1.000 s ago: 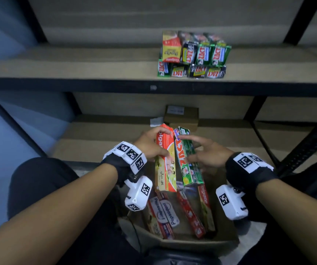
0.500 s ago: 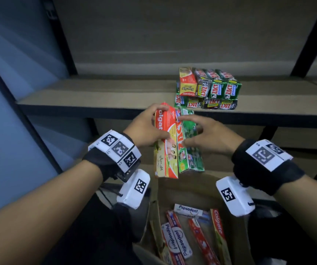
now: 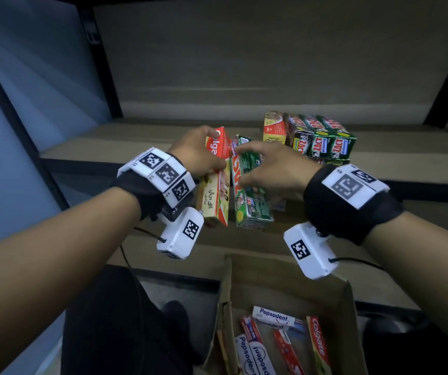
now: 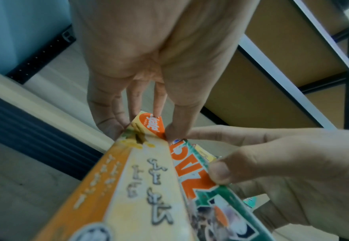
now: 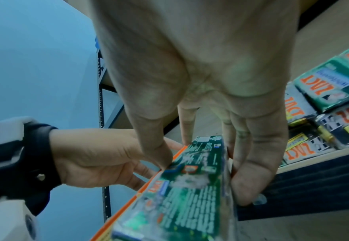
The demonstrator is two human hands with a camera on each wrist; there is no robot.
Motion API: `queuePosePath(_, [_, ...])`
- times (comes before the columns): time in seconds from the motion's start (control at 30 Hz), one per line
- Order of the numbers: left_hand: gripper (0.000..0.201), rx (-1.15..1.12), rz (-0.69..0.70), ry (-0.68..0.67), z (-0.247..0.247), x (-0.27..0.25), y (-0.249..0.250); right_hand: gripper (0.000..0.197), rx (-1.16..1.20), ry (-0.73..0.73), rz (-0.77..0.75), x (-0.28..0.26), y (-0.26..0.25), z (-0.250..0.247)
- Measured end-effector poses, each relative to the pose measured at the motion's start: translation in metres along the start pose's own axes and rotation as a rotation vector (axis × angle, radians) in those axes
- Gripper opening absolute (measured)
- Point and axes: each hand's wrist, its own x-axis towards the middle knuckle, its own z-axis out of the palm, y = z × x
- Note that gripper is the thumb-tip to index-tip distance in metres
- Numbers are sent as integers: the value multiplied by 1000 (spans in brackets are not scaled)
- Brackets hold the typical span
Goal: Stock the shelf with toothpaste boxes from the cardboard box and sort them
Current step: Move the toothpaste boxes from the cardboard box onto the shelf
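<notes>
My left hand [image 3: 199,155] grips a red and yellow Colgate box [image 3: 216,182] by its upper part; the same box [image 4: 128,187] fills the left wrist view. My right hand [image 3: 268,169] grips a green Zact box [image 3: 249,193], thumb on one side and fingers on the other, also seen as the green box [image 5: 188,184] in the right wrist view. Both boxes hang side by side, touching, in front of the shelf edge [image 3: 109,163]. A stack of green Zact boxes [image 3: 322,139] with one yellow-red box [image 3: 272,128] lies on the shelf board. The cardboard box [image 3: 285,277] stands open below.
Several Pepsodent and Colgate boxes [image 3: 274,345] lie in the cardboard box. Black shelf uprights [image 3: 103,63] stand left and right. The shelf board [image 3: 136,136] left of the stack is bare. A lower shelf board [image 3: 379,282] runs behind the carton.
Both hands have risen from over the cardboard box to the level of the stocked shelf, carrying the two boxes forward toward it. The grips have not changed.
</notes>
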Motion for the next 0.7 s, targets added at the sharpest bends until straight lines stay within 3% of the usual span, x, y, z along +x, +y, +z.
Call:
queuePosePath(0.23, [68,5,-52,-31,1,31,-7,74,-215,73,-35,31,-23,10])
queuePosePath(0.57, [63,32,-30,-82,3,61,-12,49,-372,217,7,74,-17,24])
queuePosePath(0.7, [48,115,-26,-110,-4,69,-8,43,-525,193,17,90,-18,28])
